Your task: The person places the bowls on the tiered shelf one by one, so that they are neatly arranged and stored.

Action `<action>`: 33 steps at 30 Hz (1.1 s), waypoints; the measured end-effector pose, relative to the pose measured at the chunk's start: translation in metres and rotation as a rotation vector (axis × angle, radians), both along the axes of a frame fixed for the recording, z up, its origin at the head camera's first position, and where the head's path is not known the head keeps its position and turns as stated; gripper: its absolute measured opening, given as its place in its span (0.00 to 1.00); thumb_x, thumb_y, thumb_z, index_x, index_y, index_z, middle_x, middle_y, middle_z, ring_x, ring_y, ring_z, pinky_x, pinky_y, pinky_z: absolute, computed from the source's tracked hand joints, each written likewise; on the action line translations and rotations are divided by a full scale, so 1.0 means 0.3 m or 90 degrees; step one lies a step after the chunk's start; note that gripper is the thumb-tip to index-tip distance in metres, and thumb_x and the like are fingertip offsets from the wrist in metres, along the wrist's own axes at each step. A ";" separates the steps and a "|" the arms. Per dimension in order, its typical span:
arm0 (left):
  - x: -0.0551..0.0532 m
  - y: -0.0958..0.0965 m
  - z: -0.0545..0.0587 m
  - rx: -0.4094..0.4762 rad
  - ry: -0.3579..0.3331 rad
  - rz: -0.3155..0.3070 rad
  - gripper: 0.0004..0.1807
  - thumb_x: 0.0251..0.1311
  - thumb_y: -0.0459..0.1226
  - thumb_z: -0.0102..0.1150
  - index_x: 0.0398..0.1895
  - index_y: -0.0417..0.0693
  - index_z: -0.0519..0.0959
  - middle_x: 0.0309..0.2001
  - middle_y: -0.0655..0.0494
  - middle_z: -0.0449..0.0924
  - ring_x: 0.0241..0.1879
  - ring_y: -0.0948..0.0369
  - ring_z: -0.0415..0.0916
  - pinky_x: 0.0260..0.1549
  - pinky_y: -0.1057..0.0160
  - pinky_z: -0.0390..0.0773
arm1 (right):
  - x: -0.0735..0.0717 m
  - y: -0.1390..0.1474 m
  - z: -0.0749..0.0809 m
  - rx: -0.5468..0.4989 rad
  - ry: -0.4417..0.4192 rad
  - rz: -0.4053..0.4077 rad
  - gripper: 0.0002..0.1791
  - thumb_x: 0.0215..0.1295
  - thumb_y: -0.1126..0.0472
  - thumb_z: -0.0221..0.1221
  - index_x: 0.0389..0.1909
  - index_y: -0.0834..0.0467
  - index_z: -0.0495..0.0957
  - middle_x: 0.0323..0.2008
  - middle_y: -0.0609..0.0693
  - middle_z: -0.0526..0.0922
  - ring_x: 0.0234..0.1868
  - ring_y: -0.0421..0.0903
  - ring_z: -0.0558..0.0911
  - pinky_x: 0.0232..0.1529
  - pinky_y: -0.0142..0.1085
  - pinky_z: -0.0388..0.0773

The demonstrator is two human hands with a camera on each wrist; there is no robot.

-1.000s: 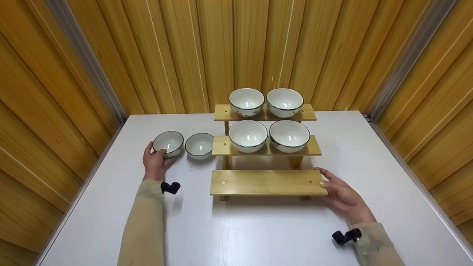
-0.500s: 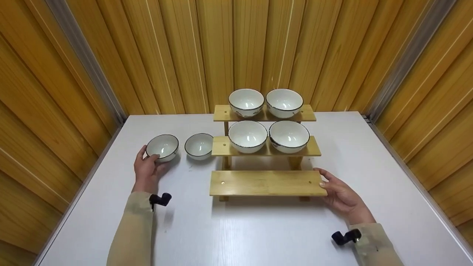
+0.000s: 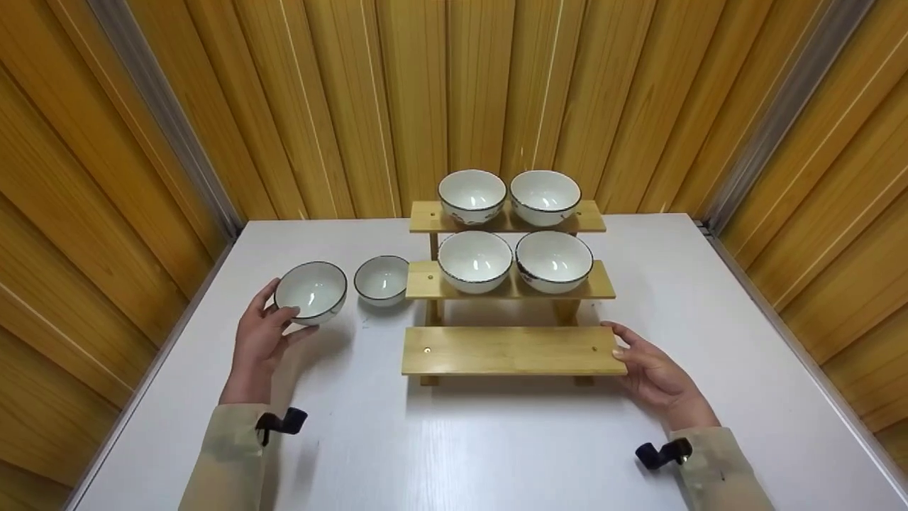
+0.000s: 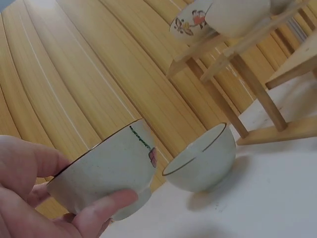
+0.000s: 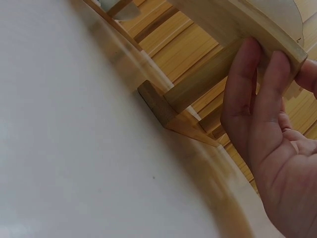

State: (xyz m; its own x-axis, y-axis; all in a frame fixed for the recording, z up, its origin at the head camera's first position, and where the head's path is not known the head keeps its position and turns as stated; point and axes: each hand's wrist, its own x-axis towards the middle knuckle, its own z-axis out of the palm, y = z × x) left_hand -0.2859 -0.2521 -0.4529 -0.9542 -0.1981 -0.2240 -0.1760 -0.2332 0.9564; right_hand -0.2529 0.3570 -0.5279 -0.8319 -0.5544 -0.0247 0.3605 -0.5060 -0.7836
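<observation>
My left hand (image 3: 262, 335) holds a white bowl (image 4: 106, 171) with a dark rim, thumb at the rim and fingers beneath. The bowl is lifted above the table, and a pink flower with a green stem shows on its side. Beside it a second bowl (image 3: 381, 280) stands on the table. My right hand (image 3: 656, 372) pinches the right end of the lowest board of a three-tier wooden stand (image 3: 514, 351). In the right wrist view its fingers (image 5: 242, 74) press under the board with the thumb on top.
Two bowls (image 3: 473, 195) sit on the top tier and two more bowls (image 3: 476, 261) on the middle tier; the lowest board is bare. The stand is on a white table (image 3: 496, 447), with wood-panelled walls (image 3: 340, 106) at the back and both sides.
My left hand has drawn the bowl off the table, up and toward me, away from the second bowl. My right hand has stayed on the stand.
</observation>
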 end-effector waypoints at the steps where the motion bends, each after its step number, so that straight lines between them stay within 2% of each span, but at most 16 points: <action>1: 0.015 0.002 0.012 -0.002 0.003 -0.009 0.44 0.70 0.25 0.48 0.84 0.61 0.47 0.84 0.45 0.44 0.75 0.42 0.60 0.49 0.53 0.89 | 0.000 -0.001 0.000 0.001 0.000 0.000 0.28 0.77 0.77 0.34 0.71 0.51 0.56 0.64 0.51 0.76 0.58 0.48 0.83 0.58 0.35 0.85; 9: 0.110 0.052 0.092 -0.009 0.017 -0.111 0.43 0.69 0.23 0.47 0.84 0.56 0.48 0.83 0.43 0.44 0.75 0.41 0.60 0.49 0.50 0.89 | 0.001 0.006 -0.001 -0.009 -0.001 0.006 0.29 0.77 0.77 0.34 0.72 0.51 0.56 0.64 0.51 0.77 0.59 0.48 0.84 0.58 0.35 0.85; 14: 0.139 0.123 0.109 -0.024 0.027 -0.158 0.41 0.68 0.23 0.49 0.82 0.53 0.53 0.79 0.42 0.53 0.67 0.46 0.69 0.48 0.48 0.90 | 0.003 0.005 0.000 0.004 -0.010 -0.013 0.30 0.77 0.77 0.34 0.73 0.51 0.57 0.64 0.50 0.77 0.58 0.47 0.84 0.58 0.34 0.85; 16: 0.144 0.158 0.108 -0.029 0.028 -0.173 0.41 0.67 0.23 0.50 0.82 0.53 0.55 0.77 0.41 0.55 0.64 0.47 0.71 0.47 0.47 0.90 | 0.005 0.002 0.003 0.012 -0.016 -0.025 0.30 0.77 0.77 0.35 0.74 0.51 0.57 0.64 0.49 0.78 0.59 0.47 0.83 0.59 0.34 0.85; 19: 0.149 0.215 0.100 -0.039 0.029 -0.193 0.40 0.66 0.23 0.52 0.81 0.52 0.58 0.77 0.40 0.57 0.64 0.45 0.70 0.45 0.45 0.90 | 0.007 -0.001 0.004 0.020 -0.023 -0.037 0.31 0.77 0.77 0.37 0.74 0.51 0.57 0.64 0.49 0.78 0.60 0.46 0.83 0.61 0.35 0.83; 26: 0.149 0.349 0.078 -0.026 0.017 -0.248 0.38 0.63 0.22 0.53 0.77 0.53 0.65 0.75 0.36 0.58 0.67 0.36 0.66 0.44 0.39 0.89 | 0.010 0.000 0.004 0.025 -0.007 -0.018 0.29 0.79 0.75 0.34 0.73 0.48 0.62 0.63 0.48 0.78 0.57 0.45 0.84 0.58 0.34 0.85; 30: 0.142 0.420 0.071 -0.005 0.014 -0.292 0.38 0.63 0.22 0.54 0.77 0.52 0.65 0.74 0.35 0.59 0.66 0.39 0.68 0.46 0.37 0.87 | 0.012 -0.001 0.003 0.029 -0.006 -0.020 0.29 0.79 0.75 0.35 0.74 0.50 0.58 0.63 0.48 0.78 0.57 0.45 0.84 0.58 0.33 0.85; 33: 0.137 0.472 0.069 0.002 0.021 -0.329 0.39 0.62 0.22 0.54 0.77 0.50 0.64 0.73 0.34 0.61 0.61 0.41 0.72 0.45 0.39 0.88 | 0.010 -0.003 0.002 0.025 -0.004 -0.018 0.30 0.78 0.75 0.35 0.75 0.51 0.57 0.63 0.49 0.78 0.57 0.45 0.84 0.58 0.34 0.85</action>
State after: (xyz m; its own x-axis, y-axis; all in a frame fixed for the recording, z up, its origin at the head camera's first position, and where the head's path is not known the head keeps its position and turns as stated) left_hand -0.2449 -0.1104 -0.4321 -0.9339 0.3014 -0.1925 -0.2391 -0.1262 0.9628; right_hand -0.2499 0.3562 -0.5272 -0.8469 -0.5292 -0.0518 0.3521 -0.4850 -0.8005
